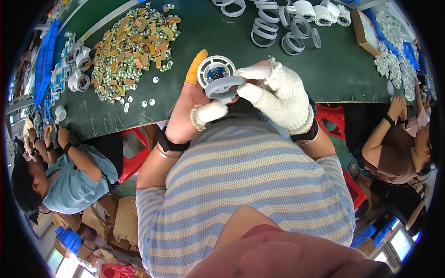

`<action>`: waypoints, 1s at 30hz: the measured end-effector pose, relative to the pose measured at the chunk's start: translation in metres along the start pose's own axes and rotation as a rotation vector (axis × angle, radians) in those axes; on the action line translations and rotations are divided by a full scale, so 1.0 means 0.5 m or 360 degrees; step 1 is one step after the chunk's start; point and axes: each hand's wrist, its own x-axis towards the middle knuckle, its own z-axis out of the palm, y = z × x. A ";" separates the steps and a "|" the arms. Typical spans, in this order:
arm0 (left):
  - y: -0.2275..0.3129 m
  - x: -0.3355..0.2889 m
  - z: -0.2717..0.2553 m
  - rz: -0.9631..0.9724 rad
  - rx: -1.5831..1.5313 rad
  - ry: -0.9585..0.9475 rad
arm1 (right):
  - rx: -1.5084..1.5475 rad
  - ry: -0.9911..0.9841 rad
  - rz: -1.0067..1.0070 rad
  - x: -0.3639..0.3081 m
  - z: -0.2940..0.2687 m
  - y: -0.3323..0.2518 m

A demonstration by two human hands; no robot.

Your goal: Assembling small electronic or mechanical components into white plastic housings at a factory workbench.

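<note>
Close in front of me, my left hand holds a round white housing with a blue circuit board showing inside it. A yellow cover sits on one of its fingers and white cloth wraps the thumb. My right hand, in a white knit glove, pinches a grey plastic ring between thumb and fingers. The ring is tilted over the near side of the housing; whether the two touch I cannot tell. Part of the housing is hidden behind the ring and the fingers.
A heap of small circuit boards lies on the green table to the left, with small white discs nearby. Grey rings and white housings stand at the far side. A cardboard box is at right. Co-workers sit on both sides.
</note>
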 end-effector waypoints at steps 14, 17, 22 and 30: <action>-0.012 0.000 -0.004 -0.0013 0.0329 0.0092 | -0.0151 -0.0068 -0.0141 0.003 -0.013 -0.001; -0.010 0.000 -0.002 -0.0027 0.0351 0.0101 | -0.0143 -0.0044 -0.0186 -0.002 -0.007 0.013; -0.014 -0.001 0.003 -0.0027 0.0283 0.0094 | -0.0092 -0.0075 -0.0097 0.001 -0.011 0.008; -0.016 -0.001 -0.002 -0.0046 0.0304 0.0095 | -0.0031 -0.0021 0.0052 -0.001 -0.008 0.004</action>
